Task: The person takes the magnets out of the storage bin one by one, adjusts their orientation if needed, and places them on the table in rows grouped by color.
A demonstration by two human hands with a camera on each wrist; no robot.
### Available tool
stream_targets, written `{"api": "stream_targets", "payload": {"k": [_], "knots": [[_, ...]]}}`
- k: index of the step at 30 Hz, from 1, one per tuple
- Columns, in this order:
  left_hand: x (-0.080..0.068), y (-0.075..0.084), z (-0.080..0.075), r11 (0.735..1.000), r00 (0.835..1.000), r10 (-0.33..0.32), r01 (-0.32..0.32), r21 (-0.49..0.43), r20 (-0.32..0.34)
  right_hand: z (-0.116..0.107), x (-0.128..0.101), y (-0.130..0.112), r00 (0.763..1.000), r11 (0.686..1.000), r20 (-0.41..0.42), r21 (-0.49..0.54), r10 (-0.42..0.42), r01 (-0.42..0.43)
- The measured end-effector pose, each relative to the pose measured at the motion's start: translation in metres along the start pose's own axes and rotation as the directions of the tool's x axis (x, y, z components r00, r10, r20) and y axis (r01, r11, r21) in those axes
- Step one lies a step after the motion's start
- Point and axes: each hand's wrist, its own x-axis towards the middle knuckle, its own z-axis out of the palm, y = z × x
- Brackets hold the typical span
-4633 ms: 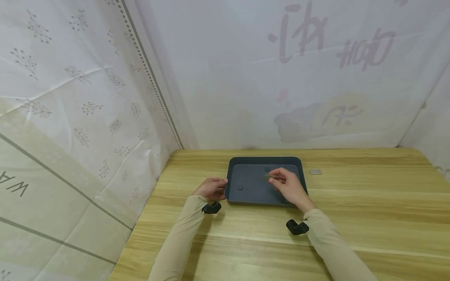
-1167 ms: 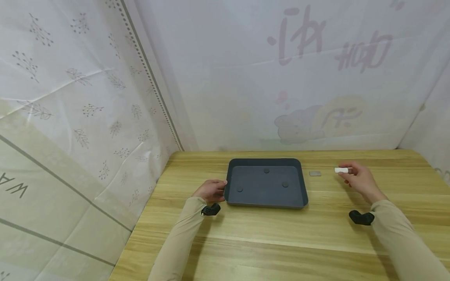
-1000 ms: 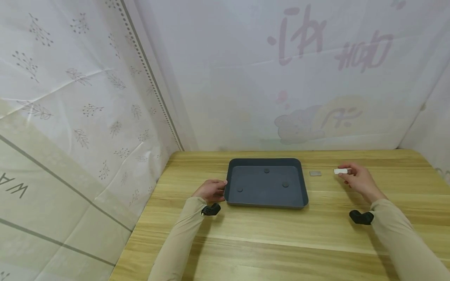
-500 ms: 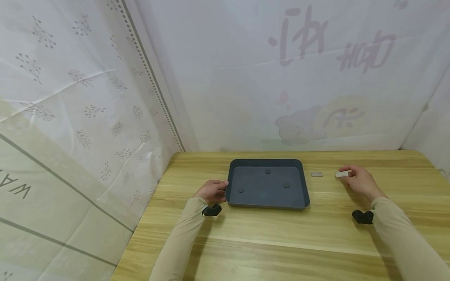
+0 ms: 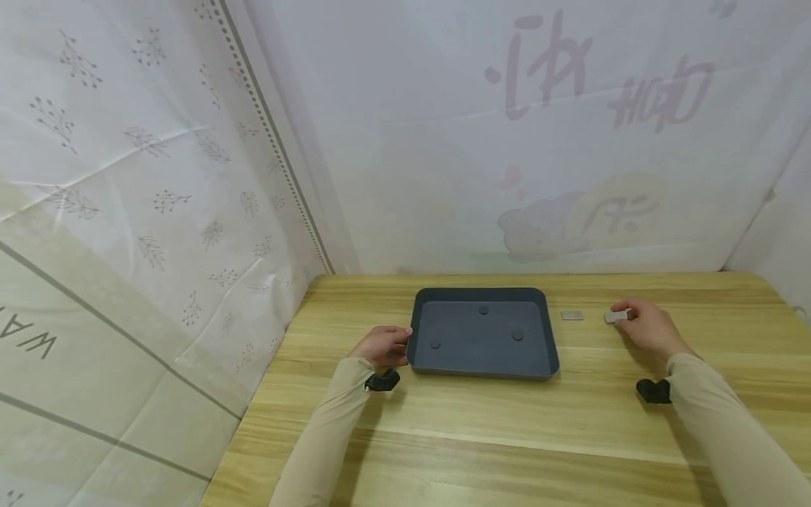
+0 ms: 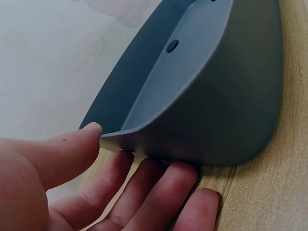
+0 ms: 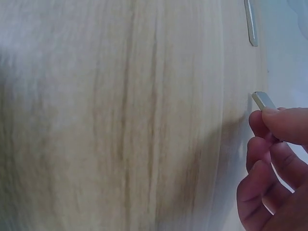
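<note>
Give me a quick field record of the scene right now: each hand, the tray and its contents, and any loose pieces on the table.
left hand: holds the tray's left edge, thumb on the rim, fingers against the outer wall
right hand: pinches a small metal plate low over or on the table, right of the tray
tray: dark grey, flat on the wooden table
tray contents: three small dark round pieces
loose piece: a second metal plate lies flat between tray and right hand

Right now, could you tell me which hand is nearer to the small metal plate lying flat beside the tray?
Right. The right hand is just right of the metal plate, pinching another small plate; the left hand holds the tray's far-left edge.
</note>
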Motion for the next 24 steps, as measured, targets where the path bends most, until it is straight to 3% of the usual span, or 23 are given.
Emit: {"api": "stream_targets", "payload": {"k": [24], "knots": [[0.001, -0.001, 0.002, 1.000, 1.000, 0.016, -0.017, -0.022, -0.021, 0.001, 0.008, 0.015, 1.000, 0.999, -0.014, -0.043, -0.002, 0.001]]}}
